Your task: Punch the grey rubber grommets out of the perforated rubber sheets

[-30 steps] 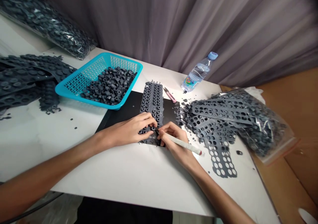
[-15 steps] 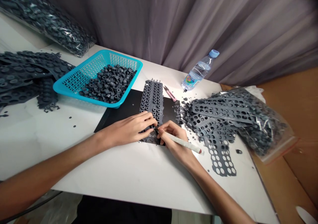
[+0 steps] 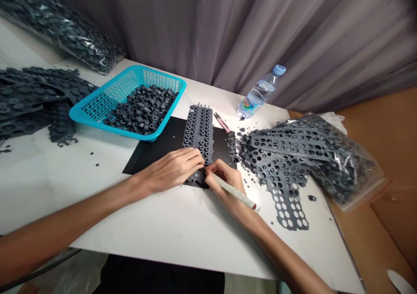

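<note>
A dark grey moulded rubber sheet (image 3: 197,129) with rows of ring-shaped parts lies on a black mat (image 3: 153,148). My left hand (image 3: 177,166) rests over the near end of the sheet, fingers bent and pressed together against it. In my right hand (image 3: 228,183) is a slim pen-like tool (image 3: 239,194) with a whitish handle and a red mark near its end. The tool slants down toward the sheet by my left fingertips; its tip is hidden among the fingers. Both hands almost meet at the near part of the sheet.
A blue basket (image 3: 112,132) of loose rubber rings stands behind left. Pink snips (image 3: 222,123) and a water bottle (image 3: 259,94) are beyond the mat. Punched-out sheets (image 3: 289,168) and a filled plastic bag (image 3: 352,168) lie right; uncut sheets (image 3: 32,98) lie left.
The tool's rear end has swung a little left and lower as my right hand turned slightly. My left fingers have drawn closer together over the sheet.
</note>
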### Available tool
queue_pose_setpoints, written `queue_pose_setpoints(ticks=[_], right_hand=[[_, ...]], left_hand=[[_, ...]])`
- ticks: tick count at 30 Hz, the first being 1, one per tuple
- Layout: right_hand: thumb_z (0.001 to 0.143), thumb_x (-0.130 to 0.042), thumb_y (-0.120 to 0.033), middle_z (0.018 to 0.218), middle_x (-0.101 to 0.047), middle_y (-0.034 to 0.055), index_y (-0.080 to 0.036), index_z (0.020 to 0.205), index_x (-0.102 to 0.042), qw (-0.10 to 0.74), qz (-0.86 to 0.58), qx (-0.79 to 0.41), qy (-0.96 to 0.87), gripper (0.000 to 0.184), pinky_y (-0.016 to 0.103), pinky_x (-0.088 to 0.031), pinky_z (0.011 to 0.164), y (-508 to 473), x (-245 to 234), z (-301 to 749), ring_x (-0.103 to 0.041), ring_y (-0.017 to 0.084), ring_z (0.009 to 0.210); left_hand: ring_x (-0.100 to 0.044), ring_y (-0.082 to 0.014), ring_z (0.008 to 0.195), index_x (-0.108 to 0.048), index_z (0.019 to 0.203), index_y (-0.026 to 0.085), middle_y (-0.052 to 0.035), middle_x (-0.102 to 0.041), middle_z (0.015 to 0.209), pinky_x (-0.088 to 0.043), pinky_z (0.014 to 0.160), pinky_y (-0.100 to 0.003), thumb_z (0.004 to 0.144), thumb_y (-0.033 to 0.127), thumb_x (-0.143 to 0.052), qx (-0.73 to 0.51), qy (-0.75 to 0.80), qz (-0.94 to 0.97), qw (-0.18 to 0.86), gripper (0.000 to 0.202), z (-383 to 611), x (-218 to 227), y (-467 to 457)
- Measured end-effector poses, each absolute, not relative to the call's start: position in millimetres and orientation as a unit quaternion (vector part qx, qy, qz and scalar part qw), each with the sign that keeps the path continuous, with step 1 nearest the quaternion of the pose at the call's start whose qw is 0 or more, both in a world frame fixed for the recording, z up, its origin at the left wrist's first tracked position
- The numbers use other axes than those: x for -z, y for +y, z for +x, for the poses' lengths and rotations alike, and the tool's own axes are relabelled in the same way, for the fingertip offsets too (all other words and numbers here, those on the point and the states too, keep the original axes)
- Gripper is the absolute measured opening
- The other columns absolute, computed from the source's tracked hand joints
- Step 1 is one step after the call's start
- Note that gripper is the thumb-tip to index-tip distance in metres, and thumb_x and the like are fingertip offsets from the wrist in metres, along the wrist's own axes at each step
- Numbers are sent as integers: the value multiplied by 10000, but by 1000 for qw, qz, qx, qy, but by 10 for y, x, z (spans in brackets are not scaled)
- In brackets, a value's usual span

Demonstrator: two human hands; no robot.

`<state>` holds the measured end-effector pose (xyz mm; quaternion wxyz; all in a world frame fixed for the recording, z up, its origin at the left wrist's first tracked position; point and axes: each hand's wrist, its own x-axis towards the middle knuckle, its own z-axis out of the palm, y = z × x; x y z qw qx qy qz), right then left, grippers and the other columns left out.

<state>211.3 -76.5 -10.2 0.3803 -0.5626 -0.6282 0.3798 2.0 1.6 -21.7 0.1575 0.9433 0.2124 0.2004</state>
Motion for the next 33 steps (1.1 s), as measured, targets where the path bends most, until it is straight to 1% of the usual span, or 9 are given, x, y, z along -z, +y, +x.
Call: queue_pose_setpoints(ticks=[4, 8, 10, 16, 22, 26, 28, 31, 33], right_hand=[[960, -604, -243, 722, -615, -31, -204, 858, -624, 379, -569, -395, -613, 111, 251, -378, 573, -753, 134, 2136, -512, 129, 621], [948, -616, -215, 774, -677, -14, -209, 907, -642, 393, -552, -467, -569, 49, 246, -458, 596, -718, 196, 2197, -636, 151, 660], [926, -630, -199, 788, -692, -9, -210, 903, -636, 411, -540, -489, -548, 26, 245, -477, 588, -707, 213, 2213, -654, 150, 646], [892, -646, -168, 782, -701, -8, -208, 892, -645, 419, -538, -495, -538, 40, 235, -479, 558, -705, 242, 2202, -657, 141, 614], [890, -630, -165, 723, -683, -25, -213, 902, -649, 425, -544, -494, -529, 53, 232, -468, 546, -698, 285, 2197, -641, 135, 580], [906, -611, -179, 730, -670, -23, -210, 889, -646, 414, -549, -475, -549, 50, 243, -471, 573, -694, 279, 2197, -632, 136, 591], [913, -609, -186, 747, -663, -21, -211, 881, -637, 405, -551, -460, -567, 49, 245, -457, 584, -703, 254, 2193, -621, 137, 612], [922, -613, -202, 726, -626, -30, -212, 860, -618, 392, -558, -427, -595, 64, 244, -407, 579, -726, 209, 2179, -567, 134, 624], [927, -612, -208, 743, -628, -25, -208, 849, -621, 383, -561, -410, -608, 78, 245, -393, 582, -738, 193, 2172, -548, 135, 644]], left_hand=[[-669, -203, 1045, -669, 1074, 172, -50, -679, 1094, -492, 978, -332, 1128, 210, -505, -228, 264, 897, 270, 177, 36, 185, 31], [-671, -190, 1042, -705, 1127, 199, -40, -685, 1119, -497, 957, -308, 1121, 287, -537, -193, 276, 877, 342, 189, 9, 95, 87], [-677, -189, 1034, -727, 1156, 200, -45, -698, 1126, -501, 950, -304, 1111, 291, -551, -189, 273, 873, 357, 203, -6, 71, 118], [-710, -191, 1055, -770, 1172, 191, -55, -744, 1127, -505, 975, -303, 1064, 196, -578, -194, 256, 879, 353, 220, -28, 89, 167], [-717, -196, 1079, -778, 1168, 193, -57, -751, 1142, -516, 997, -308, 1057, 184, -585, -202, 246, 890, 327, 223, -42, 113, 173], [-709, -218, 1077, -772, 1173, 196, -61, -757, 1117, -521, 1039, -348, 1061, 233, -622, -213, 231, 910, 271, 191, -45, 184, 147], [-707, -230, 1066, -775, 1142, 196, -72, -773, 1095, -521, 1067, -381, 1071, 215, -602, -225, 194, 926, 234, 188, -32, 211, 120], [-712, -227, 1017, -776, 1041, 188, -83, -788, 1050, -545, 1030, -376, 1075, 199, -580, -301, 189, 908, 221, 200, 0, 148, 80], [-709, -207, 958, -768, 988, 186, -70, -778, 1000, -567, 945, -334, 1059, 258, -632, -395, 270, 834, 275, 169, 10, 39, 76]])
